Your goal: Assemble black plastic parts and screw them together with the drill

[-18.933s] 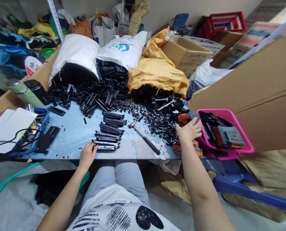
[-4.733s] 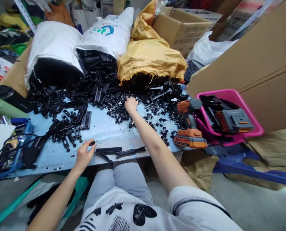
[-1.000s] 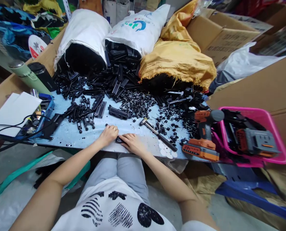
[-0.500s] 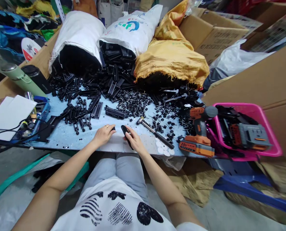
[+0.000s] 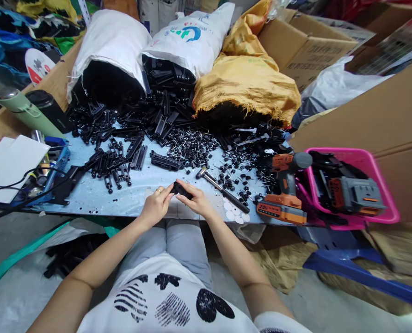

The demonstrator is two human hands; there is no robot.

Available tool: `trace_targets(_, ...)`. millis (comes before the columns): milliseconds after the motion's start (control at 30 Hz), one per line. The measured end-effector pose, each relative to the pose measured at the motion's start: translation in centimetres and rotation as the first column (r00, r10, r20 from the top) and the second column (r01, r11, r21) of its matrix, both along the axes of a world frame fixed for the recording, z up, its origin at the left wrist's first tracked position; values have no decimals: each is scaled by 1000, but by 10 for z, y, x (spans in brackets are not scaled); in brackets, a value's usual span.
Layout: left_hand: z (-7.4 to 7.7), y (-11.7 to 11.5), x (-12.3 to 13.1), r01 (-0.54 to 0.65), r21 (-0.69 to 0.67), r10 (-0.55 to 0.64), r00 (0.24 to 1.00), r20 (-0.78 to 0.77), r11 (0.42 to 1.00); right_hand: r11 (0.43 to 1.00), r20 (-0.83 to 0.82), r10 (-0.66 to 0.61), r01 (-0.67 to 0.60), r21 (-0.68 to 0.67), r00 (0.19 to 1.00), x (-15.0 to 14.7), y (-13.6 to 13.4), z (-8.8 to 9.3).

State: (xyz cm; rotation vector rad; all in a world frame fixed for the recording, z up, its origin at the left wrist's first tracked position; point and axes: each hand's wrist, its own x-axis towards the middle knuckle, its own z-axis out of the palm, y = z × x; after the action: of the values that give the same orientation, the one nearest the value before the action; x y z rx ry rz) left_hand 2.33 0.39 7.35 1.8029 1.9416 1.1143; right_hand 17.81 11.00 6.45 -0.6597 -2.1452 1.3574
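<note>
Both hands meet over the near edge of the blue work surface (image 5: 129,199), around a black plastic part (image 5: 182,189). My right hand (image 5: 196,200) is closed on that part, which is short and dark; its exact kind cannot be made out. My left hand (image 5: 157,203), with a ring on one finger, pinches at the part's left end. Whether it holds a separate small piece there is hidden by the fingers. Just beyond the hands lies a long black plastic part (image 5: 164,161). To the right rests a hammer (image 5: 223,188) with a black handle.
Black parts spill from two white sacks (image 5: 113,41) and a yellow sack (image 5: 245,85) at the back. Small screws (image 5: 192,145) lie in a heap mid-table. On the right stand an orange cordless drill (image 5: 285,189) and a pink basket (image 5: 388,199). A green flask (image 5: 25,111) stands left.
My hands have come together. The black part in my right hand has turned from steeply slanted to flatter, and my left hand has moved right to touch it.
</note>
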Motion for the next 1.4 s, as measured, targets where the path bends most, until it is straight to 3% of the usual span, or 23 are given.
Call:
trace_targets(100, 0, 2, 18, -112, 135, 107, 993, 48, 984, 996, -26, -62, 63, 55, 998, -5, -7, 5)
trace_targets(200, 1, 8, 33, -298, 308, 272, 954, 126, 904, 978, -98, -209, 210, 3, 973, -16, -22, 4)
trace_targets(267, 2, 12, 35, -305, 369, 274, 952, 135, 878, 968, -129, -248, 250, 0, 960, -21, -32, 2)
trace_targets(367, 0, 16, 29, -201, 343, 173, 979, 109, 918, 969, -108, -247, 248, -7, 963, -24, -39, -4)
trace_targets(467, -12, 14, 27, -270, 231, 234, 957, 170, 935, 986, 2, -145, 145, 84, 989, -24, -26, -11)
trace_targets(533, -23, 8, 29, -361, 101, 330, 914, 238, 927, 973, 147, -70, 35, 228, 987, -21, 4, -13)
trace_targets(567, -28, 5, 29, -386, 33, 368, 899, 239, 922, 952, 231, -96, 21, 304, 968, -18, 26, -12)
trace_targets(633, -32, -2, 26, -388, -47, 391, 911, 128, 920, 882, 359, -321, 139, 450, 876, -6, 85, -6)
trace_targets(667, -32, -4, 22, -353, -51, 355, 935, 24, 934, 809, 407, -502, 247, 534, 763, 3, 118, -1)
trace_targets(700, -31, -3, 18, -281, -49, 275, 957, -93, 959, 717, 438, -652, 315, 622, 619, 14, 151, 4)
trace_targets(767, -25, 3, 8, -41, -89, 13, 955, -296, 995, 619, 422, -771, 405, 672, 478, 38, 211, 15)
trace_targets(867, -20, 21, -1, 269, -246, -354, 830, -431, 931, 614, 467, -779, 360, 702, 419, 71, 266, 24)
trace_targets(933, -19, 30, -4, 311, -313, -431, 766, -477, 897, 641, 509, -749, 271, 718, 424, 87, 278, 25)
trace_targets(1033, -20, 29, -8, 247, -322, -389, 755, -528, 914, 681, 576, -699, 149, 717, 423, 99, 273, 23)
trace_targets(1133, -19, 15, -15, 178, -312, -331, 763, -555, 933, 723, 673, -649, 10, 691, 356, 104, 251, 25)
trace_targets(1233, -18, 5, -19, 128, -347, -316, 763, -564, 929, 747, 727, -612, -73, 660, 312, 102, 212, 31)
trace_targets(1400, -22, 10, -11, 130, -403, -333, 808, -487, 906, 757, 783, -518, -242, 607, 343, 90, 124, 52)
